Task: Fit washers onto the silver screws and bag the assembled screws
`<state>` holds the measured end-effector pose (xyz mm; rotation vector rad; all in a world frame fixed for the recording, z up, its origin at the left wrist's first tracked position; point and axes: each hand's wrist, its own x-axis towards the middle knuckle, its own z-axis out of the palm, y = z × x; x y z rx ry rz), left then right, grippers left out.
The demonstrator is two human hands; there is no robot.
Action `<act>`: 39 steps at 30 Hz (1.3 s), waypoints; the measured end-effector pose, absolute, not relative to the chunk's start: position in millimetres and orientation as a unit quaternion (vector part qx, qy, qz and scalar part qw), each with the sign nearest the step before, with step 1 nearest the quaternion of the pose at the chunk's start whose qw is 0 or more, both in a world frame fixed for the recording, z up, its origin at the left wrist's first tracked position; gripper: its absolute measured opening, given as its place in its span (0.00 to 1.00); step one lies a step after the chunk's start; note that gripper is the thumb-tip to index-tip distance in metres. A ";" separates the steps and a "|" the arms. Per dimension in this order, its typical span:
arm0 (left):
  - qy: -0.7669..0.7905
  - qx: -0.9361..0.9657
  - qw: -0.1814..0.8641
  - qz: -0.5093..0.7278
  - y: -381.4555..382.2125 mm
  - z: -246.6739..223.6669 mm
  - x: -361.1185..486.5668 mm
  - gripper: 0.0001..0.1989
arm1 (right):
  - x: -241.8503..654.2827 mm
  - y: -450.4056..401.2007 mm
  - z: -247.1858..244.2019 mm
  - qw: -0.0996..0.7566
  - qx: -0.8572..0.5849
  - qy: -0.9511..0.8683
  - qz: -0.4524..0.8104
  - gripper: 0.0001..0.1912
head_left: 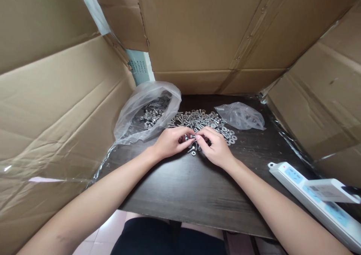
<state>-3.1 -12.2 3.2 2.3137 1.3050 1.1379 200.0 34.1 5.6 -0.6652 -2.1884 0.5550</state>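
Observation:
My left hand (pixel 173 141) and my right hand (pixel 216 146) meet just in front of a loose pile of metal bolts, nuts and washers (pixel 200 121). Between their fingertips is a small metal bolt (pixel 193 136), pinched from both sides. Whether a nut or washer sits on it is too small to tell. A loose washer or nut (pixel 193 153) lies on the table below the fingers, beside a few bolts. Behind my left hand stands an open clear plastic bag (pixel 129 121) with more metal fasteners inside.
A second, crumpled plastic bag (pixel 242 116) lies right of the pile. On the dark table's (pixel 180 187) right side is a white power strip (pixel 299 189) with a white plug-in device (pixel 328 190). Cardboard walls (pixel 203 29) enclose the back and both sides.

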 end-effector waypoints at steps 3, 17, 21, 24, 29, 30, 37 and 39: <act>0.449 0.793 0.127 0.391 -12.0 3.6 -3.1 0.08 | 200.3 33.7 6.2 0.387 -0.266 -0.854 0.222 0.08; 0.449 0.796 0.129 0.386 -12.1 2.5 -3.7 0.08 | 200.3 34.1 4.2 0.387 -0.258 -0.857 0.220 0.06; 0.448 0.796 0.128 0.387 -11.8 2.5 -4.1 0.08 | 200.2 34.1 4.1 0.385 -0.261 -0.858 0.220 0.07; 0.448 0.794 0.130 0.390 -11.8 2.8 -4.1 0.08 | 200.3 33.8 5.0 0.387 -0.262 -0.856 0.221 0.07; 0.446 0.794 0.131 0.391 -12.2 3.4 -4.2 0.08 | 200.6 33.0 5.8 0.394 -0.262 -0.852 0.224 0.02; 0.445 0.795 0.131 0.391 -12.2 3.5 -4.1 0.08 | 200.5 32.9 5.7 0.394 -0.261 -0.853 0.223 0.02; 0.444 0.795 0.130 0.393 -12.0 2.5 -3.4 0.08 | 200.0 33.4 5.2 0.389 -0.258 -0.856 0.221 0.05; 0.443 0.796 0.128 0.393 -11.9 2.2 -3.6 0.08 | 200.1 33.8 5.0 0.386 -0.257 -0.858 0.219 0.07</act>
